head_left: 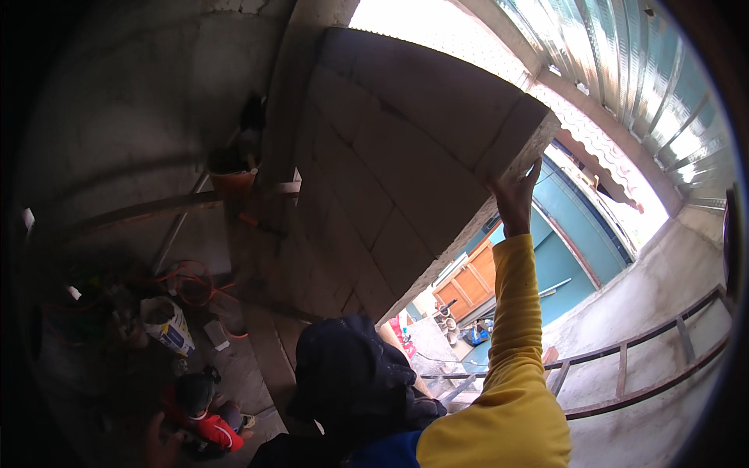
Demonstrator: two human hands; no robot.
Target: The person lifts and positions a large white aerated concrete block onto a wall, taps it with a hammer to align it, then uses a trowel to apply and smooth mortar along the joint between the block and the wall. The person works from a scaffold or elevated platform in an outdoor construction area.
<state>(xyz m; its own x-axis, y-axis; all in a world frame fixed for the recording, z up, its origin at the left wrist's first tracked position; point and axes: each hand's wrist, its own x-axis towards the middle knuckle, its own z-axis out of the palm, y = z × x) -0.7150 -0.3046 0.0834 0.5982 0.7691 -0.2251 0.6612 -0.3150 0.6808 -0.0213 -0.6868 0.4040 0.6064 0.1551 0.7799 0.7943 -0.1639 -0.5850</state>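
My right hand [513, 199], in a yellow sleeve, is raised to the end of a grey block wall [374, 179]. It touches the corner of an upper block [445, 101] with its fingers apart, one pointing up along the end face and others in shadow against the broad face. My left hand is not in view. Close in front, a person's dark cap [351, 366] covers the wall's lower part. Part of a bare forearm [402, 351] shows beside the cap, and its hand is hidden.
Low on the left, a person in a red shirt [214, 429] crouches near a white sack [168, 326] and a coiled orange cord [191, 282]. A bucket [232, 181] stands high beside the wall. A metal ladder [622, 370] lies along the right wall, below corrugated sheeting [624, 70].
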